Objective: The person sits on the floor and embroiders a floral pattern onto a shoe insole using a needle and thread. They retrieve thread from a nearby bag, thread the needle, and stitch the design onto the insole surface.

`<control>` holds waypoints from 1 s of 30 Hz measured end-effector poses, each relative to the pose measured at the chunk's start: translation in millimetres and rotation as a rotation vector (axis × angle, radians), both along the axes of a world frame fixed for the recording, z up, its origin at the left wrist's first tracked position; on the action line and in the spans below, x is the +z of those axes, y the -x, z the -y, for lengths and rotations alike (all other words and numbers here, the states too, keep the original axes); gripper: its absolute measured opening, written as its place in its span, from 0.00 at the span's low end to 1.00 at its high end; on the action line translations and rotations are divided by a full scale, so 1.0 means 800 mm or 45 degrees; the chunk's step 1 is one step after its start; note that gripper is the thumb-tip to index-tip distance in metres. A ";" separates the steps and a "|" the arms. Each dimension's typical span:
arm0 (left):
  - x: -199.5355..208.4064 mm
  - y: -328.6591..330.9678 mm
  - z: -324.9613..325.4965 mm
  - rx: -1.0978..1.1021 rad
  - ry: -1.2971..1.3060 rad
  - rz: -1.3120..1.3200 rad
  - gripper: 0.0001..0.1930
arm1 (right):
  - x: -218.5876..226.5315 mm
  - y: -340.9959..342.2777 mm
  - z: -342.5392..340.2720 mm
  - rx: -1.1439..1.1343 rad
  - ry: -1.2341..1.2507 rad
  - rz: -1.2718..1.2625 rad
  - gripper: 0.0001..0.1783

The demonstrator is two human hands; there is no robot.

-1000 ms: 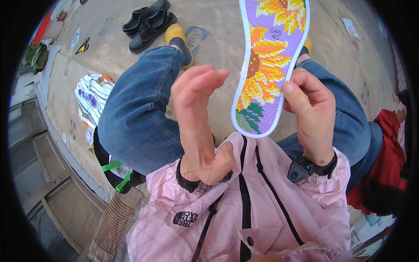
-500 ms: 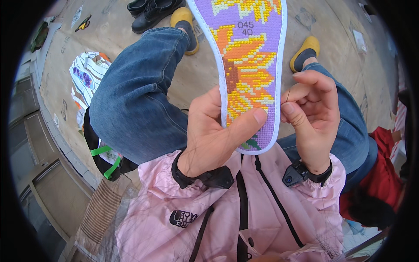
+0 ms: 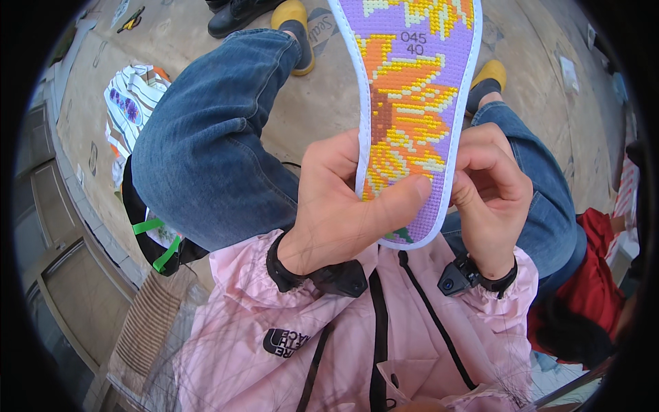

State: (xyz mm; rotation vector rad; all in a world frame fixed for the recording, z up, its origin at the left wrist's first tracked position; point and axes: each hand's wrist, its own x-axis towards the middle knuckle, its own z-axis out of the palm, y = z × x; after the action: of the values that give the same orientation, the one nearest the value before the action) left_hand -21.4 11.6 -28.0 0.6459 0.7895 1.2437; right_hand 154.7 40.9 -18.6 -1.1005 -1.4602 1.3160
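Note:
A shoe insole (image 3: 412, 89) with a stitched yellow and orange sunflower on purple and a white bound edge stands upright before me. My left hand (image 3: 340, 206) is closed on its lower left part, thumb pressed flat on the stitched face, fingers hidden behind. At the insole's lower right edge, my right hand (image 3: 493, 196) is closed, thumb and forefinger pinched together. Its fingertips touch the white edge and partly go out of sight behind it. The thin needle seen between those fingers a moment ago is hidden now.
Below are my jeans-covered legs (image 3: 206, 137) and yellow-toed shoes (image 3: 292, 14). On the floor lie black shoes (image 3: 240, 17), yellow-handled scissors (image 3: 130, 20) and a striped bag (image 3: 137, 89) with another patterned insole (image 3: 125, 108). A person in red (image 3: 583, 302) is at the right.
The insole and my left hand have shifted right in view. My right hand has come up against the insole's edge, its fingers now partly behind it, and the needle has gone from sight.

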 end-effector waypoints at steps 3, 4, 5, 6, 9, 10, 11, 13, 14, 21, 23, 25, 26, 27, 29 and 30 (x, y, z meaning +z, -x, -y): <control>0.000 0.000 0.000 -0.005 0.003 0.013 0.18 | -0.002 -0.001 -0.001 0.014 -0.035 0.024 0.07; 0.000 0.000 0.000 -0.005 0.005 0.023 0.17 | -0.003 -0.002 -0.001 0.023 -0.052 0.037 0.07; 0.000 0.000 0.000 -0.017 0.013 0.026 0.17 | -0.004 -0.002 -0.001 0.021 -0.070 0.042 0.07; 0.000 0.002 0.000 -0.030 0.021 0.029 0.17 | -0.005 -0.002 -0.001 0.019 -0.087 0.048 0.07; -0.002 0.002 -0.001 -0.052 0.016 0.069 0.17 | -0.005 0.000 0.000 0.005 -0.105 0.049 0.07; -0.003 0.002 -0.001 -0.053 0.009 0.086 0.17 | -0.005 0.000 -0.001 0.005 -0.113 0.051 0.07; -0.002 0.002 -0.001 -0.056 0.029 0.121 0.17 | -0.005 0.000 0.000 0.005 -0.121 0.053 0.07; -0.001 0.002 -0.002 -0.067 0.066 0.190 0.17 | -0.005 0.001 0.000 0.004 -0.156 0.070 0.06; -0.002 0.002 -0.002 -0.086 0.076 0.197 0.16 | -0.006 0.001 0.000 -0.003 -0.206 0.086 0.06; -0.004 -0.002 0.000 -0.085 0.109 0.169 0.16 | -0.019 0.004 0.001 -0.026 -0.381 0.096 0.05; -0.004 -0.002 0.001 -0.079 0.128 0.182 0.17 | -0.018 0.004 0.001 -0.018 -0.380 0.098 0.05; -0.004 -0.001 0.001 -0.082 0.128 0.189 0.17 | -0.016 0.006 0.001 -0.007 -0.386 0.112 0.06; -0.007 0.000 0.000 -0.082 0.106 0.212 0.17 | -0.016 0.006 0.002 -0.003 -0.378 0.100 0.06; -0.011 0.000 0.000 -0.081 0.085 0.234 0.17 | -0.016 0.007 0.002 0.002 -0.369 0.087 0.06; -0.012 0.001 0.000 -0.084 0.071 0.263 0.17 | -0.015 0.008 0.002 0.012 -0.358 0.077 0.06; -0.012 0.001 0.000 -0.086 0.079 0.270 0.17 | -0.015 0.007 0.001 0.019 -0.354 0.079 0.06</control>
State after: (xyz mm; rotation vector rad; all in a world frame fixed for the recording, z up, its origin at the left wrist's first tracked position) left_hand -22.5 11.6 -37.6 0.4774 0.6220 1.1992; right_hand 149.0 39.9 -30.8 -0.9554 -1.6430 1.0572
